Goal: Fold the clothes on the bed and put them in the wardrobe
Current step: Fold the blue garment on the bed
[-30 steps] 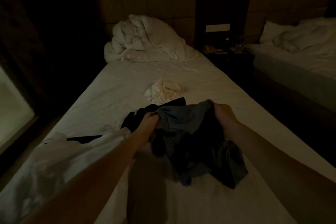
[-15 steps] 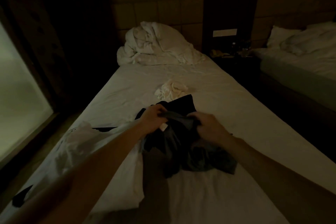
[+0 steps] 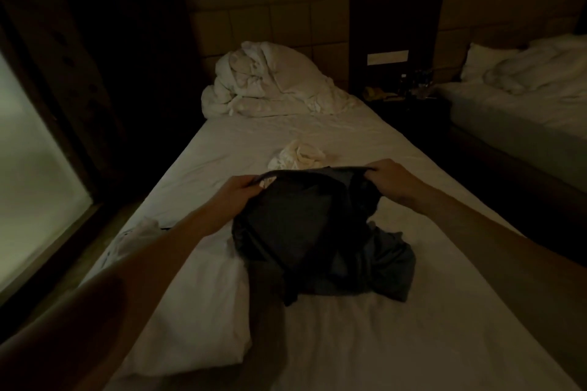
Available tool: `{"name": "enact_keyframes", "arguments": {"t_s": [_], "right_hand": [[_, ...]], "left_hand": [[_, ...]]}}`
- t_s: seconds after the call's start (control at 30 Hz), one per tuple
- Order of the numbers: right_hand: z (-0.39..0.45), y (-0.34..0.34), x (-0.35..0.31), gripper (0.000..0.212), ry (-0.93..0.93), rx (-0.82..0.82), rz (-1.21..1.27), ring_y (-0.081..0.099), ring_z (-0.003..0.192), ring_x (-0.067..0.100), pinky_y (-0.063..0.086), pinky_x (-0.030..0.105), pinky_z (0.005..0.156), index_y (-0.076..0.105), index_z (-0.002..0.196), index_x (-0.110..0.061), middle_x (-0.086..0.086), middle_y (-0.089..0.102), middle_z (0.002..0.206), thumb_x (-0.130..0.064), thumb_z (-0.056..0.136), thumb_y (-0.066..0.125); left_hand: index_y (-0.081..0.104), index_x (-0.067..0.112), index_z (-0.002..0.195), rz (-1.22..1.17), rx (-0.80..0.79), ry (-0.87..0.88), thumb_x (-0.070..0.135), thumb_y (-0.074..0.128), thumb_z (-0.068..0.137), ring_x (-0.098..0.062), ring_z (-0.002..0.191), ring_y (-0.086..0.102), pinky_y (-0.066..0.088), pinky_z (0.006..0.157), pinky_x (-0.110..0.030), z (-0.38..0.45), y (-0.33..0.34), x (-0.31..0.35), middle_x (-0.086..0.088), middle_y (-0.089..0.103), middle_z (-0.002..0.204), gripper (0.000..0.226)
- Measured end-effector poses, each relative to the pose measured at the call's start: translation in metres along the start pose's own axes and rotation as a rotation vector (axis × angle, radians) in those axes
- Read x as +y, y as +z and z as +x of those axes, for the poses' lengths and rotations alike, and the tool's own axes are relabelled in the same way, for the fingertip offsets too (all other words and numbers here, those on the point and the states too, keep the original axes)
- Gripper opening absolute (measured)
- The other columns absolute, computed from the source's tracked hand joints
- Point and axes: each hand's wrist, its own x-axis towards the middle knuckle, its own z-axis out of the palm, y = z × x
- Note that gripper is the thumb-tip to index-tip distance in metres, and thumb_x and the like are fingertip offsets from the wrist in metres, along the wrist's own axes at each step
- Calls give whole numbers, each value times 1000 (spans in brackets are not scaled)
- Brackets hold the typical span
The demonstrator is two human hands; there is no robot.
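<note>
A dark grey garment point(image 3: 317, 232) hangs over the white bed point(image 3: 381, 343), its lower part bunched on the sheet. My left hand point(image 3: 238, 197) grips its top edge at the left. My right hand point(image 3: 390, 181) grips the same edge at the right, so the edge is stretched between them. A white garment point(image 3: 190, 295) lies spread on the bed's left side under my left arm. A small crumpled cream cloth point(image 3: 298, 157) lies just beyond the dark garment.
A bundled white duvet point(image 3: 270, 86) is heaped at the head of the bed. A second bed point(image 3: 524, 111) stands at the right across a dark gap, with a nightstand point(image 3: 403, 95) between the heads. A lit window point(image 3: 28, 181) is at the left.
My hands were close together on the bunched dark garment; they have moved apart and pulled its top edge wide, lifting it.
</note>
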Motion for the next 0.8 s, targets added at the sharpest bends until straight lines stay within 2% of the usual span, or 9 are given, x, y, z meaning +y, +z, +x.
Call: {"name": "enact_keyframes", "arguments": {"t_s": [0.13, 0.2, 0.27, 0.33, 0.43, 0.5, 0.6, 0.7, 0.8], "right_hand": [[-6, 6, -4, 36, -166, 75, -16, 54, 90, 14, 38, 13, 66, 60, 95, -23, -4, 59, 98, 4, 91, 37], [-11, 8, -7, 33, -232, 82, 16, 52, 85, 11, 36, 19, 68, 55, 88, -27, -9, 58, 92, 0, 94, 37], [-16, 7, -9, 20, -270, 26, -35, 53, 77, 13, 37, 25, 64, 50, 81, -28, -11, 56, 81, -16, 96, 46], [-20, 2, -11, 22, -288, -15, -150, 53, 73, 10, 38, 25, 63, 47, 76, -34, -13, 53, 77, -42, 94, 56], [-23, -8, -18, 30, -243, 42, -176, 59, 81, 16, 42, 33, 70, 56, 78, -37, -9, 60, 82, -62, 91, 46], [-29, -19, -24, 36, -204, 113, -173, 60, 86, 21, 45, 36, 75, 63, 89, -33, -2, 63, 90, -62, 93, 42], [-45, -41, -28, 36, -200, 222, -144, 60, 93, 26, 48, 41, 80, 65, 100, -26, 3, 64, 97, -54, 97, 42], [-65, -65, -25, 33, -193, 284, -94, 59, 102, 30, 47, 44, 89, 61, 115, -18, 7, 64, 110, -43, 101, 43], [-85, -83, -26, 24, -223, 325, -2, 60, 102, 28, 47, 41, 87, 59, 115, -22, 3, 64, 107, -37, 101, 46]], "left_hand": [[70, 15, 81, 67, 24, 33, 15, 57, 92, -11, 72, 63, 47, 71, -26, 0, 1, 9, 1, 67, 75, 17], [68, 18, 79, 161, -16, 89, 16, 61, 90, -2, 66, 60, 45, 69, -23, -2, 0, 11, 4, 64, 72, 14], [65, 27, 82, 308, -139, 126, 28, 69, 87, 4, 68, 60, 46, 69, -21, -5, -5, 12, 8, 65, 77, 6], [59, 34, 88, 538, -268, 179, 41, 78, 78, 7, 72, 59, 43, 68, -11, -12, -9, 11, 14, 62, 83, 22], [57, 26, 114, 816, -337, 270, 35, 78, 79, 3, 88, 54, 35, 69, -4, -22, -13, 13, 17, 52, 100, 41], [61, 13, 116, 842, -289, 281, 25, 74, 84, -10, 97, 55, 34, 74, -16, -27, -19, 15, 8, 53, 101, 36], [68, 9, 96, 802, -197, 293, 14, 71, 86, -16, 84, 58, 37, 74, -25, -36, -36, 25, -2, 64, 87, 12], [69, 11, 92, 605, 55, 263, 6, 69, 86, -22, 81, 64, 49, 80, -36, -50, -50, 45, -6, 67, 83, 9], [67, 17, 90, 221, 272, 269, 4, 65, 89, -3, 73, 64, 53, 72, -20, -72, -44, 77, -5, 66, 82, 13]]}}
